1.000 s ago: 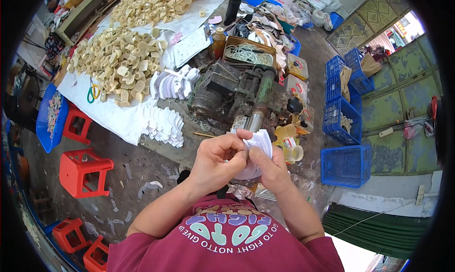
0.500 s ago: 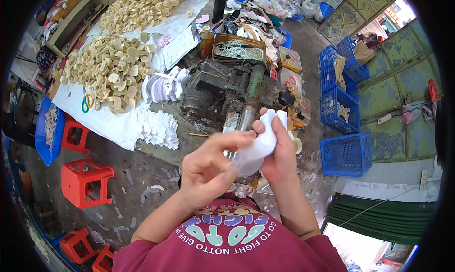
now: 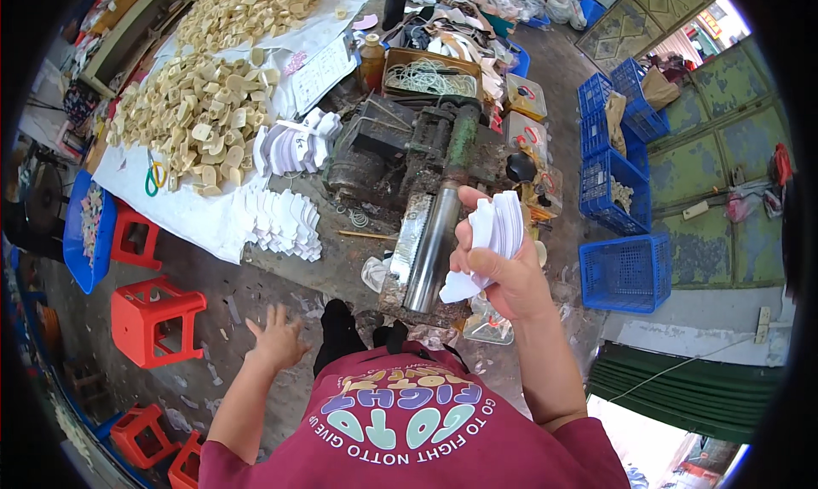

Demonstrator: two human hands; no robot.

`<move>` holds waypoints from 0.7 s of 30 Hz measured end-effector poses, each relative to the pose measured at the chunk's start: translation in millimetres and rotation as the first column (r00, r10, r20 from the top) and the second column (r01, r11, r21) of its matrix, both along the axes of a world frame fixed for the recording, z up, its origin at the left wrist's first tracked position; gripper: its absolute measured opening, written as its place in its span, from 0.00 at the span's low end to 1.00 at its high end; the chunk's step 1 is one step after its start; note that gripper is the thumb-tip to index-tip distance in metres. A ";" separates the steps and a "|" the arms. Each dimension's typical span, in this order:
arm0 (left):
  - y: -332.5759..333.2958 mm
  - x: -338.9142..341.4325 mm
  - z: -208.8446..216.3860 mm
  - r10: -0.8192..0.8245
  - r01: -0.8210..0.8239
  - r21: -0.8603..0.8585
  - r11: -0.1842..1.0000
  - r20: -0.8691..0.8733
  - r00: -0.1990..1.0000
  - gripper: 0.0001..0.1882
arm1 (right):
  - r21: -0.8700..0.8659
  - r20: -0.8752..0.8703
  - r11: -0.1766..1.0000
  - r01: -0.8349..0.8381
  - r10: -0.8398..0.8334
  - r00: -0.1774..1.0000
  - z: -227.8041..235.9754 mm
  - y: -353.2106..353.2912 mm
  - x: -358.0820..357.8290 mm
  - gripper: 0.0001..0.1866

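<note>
My right hand is closed round a stack of white curved cut-out pieces, one of which sticks out at the lower left. It holds them just right of the machine's bare metal roller. Out over the floor at the left, my left hand has its fingers spread and holds nothing. The dark, grimy machine sits on the bench. To its left lie a spread of white wavy-edged pieces and tied bundles of similar pieces.
Heaps of cream-coloured moulded pieces cover a white sheet, with green-handled scissors at its edge. Red stools and a blue tub stand at the left. Blue crates line the right. A box of string sits behind the machine.
My left hand has come off the white pieces and swung down and left, opening. The right hand keeps the stack, now slightly lower, with the layers' edges showing. The roller is uncovered.
</note>
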State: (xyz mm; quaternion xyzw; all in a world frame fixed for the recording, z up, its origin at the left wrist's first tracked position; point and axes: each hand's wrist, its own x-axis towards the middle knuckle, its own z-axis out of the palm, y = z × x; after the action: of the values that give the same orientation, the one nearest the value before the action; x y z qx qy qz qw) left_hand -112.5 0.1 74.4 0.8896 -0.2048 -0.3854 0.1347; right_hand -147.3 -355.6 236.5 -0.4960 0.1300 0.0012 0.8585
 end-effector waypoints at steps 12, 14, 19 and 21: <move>-136.8 36.7 159.8 0.086 -0.571 -0.737 0.361 -0.583 0.808 0.05 | -0.436 -0.027 0.891 -0.130 0.132 0.991 18.6 36.2 1.7 0.34; -157.0 36.7 156.4 0.066 -0.586 -0.774 0.241 -0.589 0.805 0.05 | -0.402 -0.079 0.905 -0.140 0.118 0.990 22.7 34.0 0.0 0.31; -164.2 41.6 147.8 0.109 -0.640 -0.746 0.184 -0.632 0.768 0.04 | -0.514 -0.163 0.854 0.074 -0.182 0.970 16.1 -43.7 -15.6 0.22; -167.8 42.8 145.2 0.080 -0.650 -0.725 0.226 -0.651 0.754 0.04 | -0.397 -0.112 0.906 -0.147 0.111 0.987 25.2 -54.1 -30.2 0.22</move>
State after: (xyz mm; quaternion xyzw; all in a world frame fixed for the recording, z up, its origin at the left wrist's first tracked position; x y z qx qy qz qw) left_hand -69.7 -167.7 219.7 0.5374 -0.1197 -0.3576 0.7543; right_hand -177.5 -409.7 261.6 -0.6695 0.1316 0.0527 0.7292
